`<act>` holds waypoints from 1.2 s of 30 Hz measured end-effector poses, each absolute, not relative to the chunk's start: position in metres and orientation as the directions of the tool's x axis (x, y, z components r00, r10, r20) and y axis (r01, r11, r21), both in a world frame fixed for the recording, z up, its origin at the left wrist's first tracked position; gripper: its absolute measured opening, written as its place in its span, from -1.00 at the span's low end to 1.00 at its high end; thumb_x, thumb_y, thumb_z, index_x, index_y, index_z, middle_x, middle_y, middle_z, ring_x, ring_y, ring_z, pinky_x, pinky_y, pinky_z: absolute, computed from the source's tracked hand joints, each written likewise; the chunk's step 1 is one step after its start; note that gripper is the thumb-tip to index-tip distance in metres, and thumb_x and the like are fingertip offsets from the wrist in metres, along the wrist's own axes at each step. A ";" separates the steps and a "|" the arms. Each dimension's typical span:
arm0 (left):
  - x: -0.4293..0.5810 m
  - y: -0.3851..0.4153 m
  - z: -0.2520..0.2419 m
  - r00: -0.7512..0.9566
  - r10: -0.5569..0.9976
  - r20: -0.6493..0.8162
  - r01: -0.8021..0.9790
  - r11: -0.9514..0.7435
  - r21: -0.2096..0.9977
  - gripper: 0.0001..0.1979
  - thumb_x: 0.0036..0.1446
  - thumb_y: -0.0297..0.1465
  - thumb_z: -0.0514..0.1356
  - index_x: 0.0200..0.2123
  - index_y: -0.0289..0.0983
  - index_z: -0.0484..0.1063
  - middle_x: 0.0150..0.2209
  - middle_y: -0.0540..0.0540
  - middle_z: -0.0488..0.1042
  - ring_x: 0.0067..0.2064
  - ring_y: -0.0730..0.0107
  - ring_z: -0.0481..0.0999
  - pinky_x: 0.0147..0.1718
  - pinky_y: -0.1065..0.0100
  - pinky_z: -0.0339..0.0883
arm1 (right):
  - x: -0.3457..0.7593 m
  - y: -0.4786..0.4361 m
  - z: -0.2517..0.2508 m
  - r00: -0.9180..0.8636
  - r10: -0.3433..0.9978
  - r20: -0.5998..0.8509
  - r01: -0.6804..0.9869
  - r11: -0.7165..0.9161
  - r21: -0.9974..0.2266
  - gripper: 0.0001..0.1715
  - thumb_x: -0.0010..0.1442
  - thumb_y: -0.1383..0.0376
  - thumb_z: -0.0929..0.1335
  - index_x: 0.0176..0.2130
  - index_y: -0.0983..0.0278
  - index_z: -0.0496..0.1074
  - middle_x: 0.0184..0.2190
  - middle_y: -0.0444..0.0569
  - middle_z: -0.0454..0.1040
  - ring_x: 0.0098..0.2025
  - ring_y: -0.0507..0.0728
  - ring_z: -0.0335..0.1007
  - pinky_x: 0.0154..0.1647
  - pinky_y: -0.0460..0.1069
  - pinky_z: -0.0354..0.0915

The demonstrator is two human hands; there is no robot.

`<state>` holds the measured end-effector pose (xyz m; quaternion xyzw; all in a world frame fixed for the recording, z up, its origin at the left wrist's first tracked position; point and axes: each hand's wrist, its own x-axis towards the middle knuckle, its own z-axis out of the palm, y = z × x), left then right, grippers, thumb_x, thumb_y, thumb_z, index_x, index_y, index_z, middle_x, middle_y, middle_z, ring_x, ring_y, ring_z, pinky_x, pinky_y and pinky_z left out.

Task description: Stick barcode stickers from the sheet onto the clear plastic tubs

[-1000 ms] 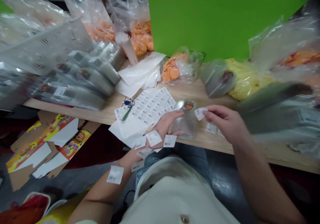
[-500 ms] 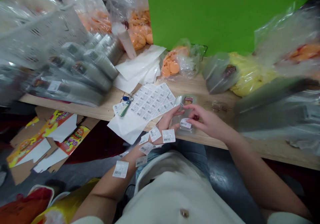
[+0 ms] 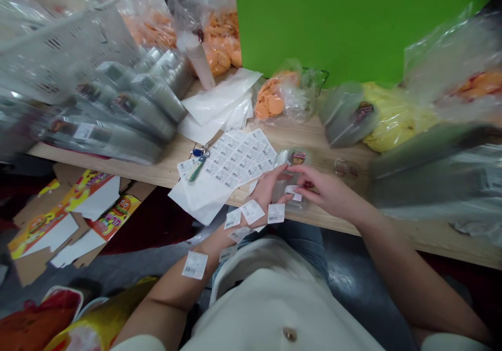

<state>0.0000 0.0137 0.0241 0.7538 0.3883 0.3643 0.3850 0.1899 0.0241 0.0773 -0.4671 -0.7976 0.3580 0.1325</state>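
A clear plastic container [image 3: 280, 188] with a colourful sticker [image 3: 298, 157] at its far end lies at the table's front edge. My left hand [image 3: 270, 186] wraps around its left side, thumb near me and fingers beyond. White barcode labels [image 3: 252, 212] stick to the back of that hand, the wrist and the forearm. Above the container, my right hand [image 3: 319, 186] has thumb and index finger pinched at the edge of a white label [image 3: 293, 193]. Whether the whole label lies against the plastic, I cannot tell. Left of my hands is a sheet of barcode labels [image 3: 235, 157].
Keys with a green fob [image 3: 196, 169] rest on the label sheets. Stacked clear containers [image 3: 105, 142] stand left, with more [image 3: 423, 168] at right. Bags of orange discs [image 3: 270, 100], a yellow bag [image 3: 396, 115] and a green panel [image 3: 333, 21] line the back. Flattened printed cartons [image 3: 78, 215] lie lower left.
My left hand and its labelled forearm have moved slightly right, closer to the right hand. The right hand keeps its pinch at the label with little movement.
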 end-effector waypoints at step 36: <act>-0.002 0.017 0.030 0.478 0.859 0.185 0.258 -0.339 0.905 -0.44 0.20 -0.32 0.03 0.23 -0.20 -0.08 0.03 -0.16 0.38 0.11 0.17 0.28 0.13 0.07 0.03 | 0.195 0.021 0.067 -0.499 0.864 -0.070 0.520 0.234 -0.821 -0.42 0.19 0.24 0.21 0.19 0.16 0.03 -0.40 -0.14 0.39 -0.37 0.05 0.34 -0.28 -0.01 0.30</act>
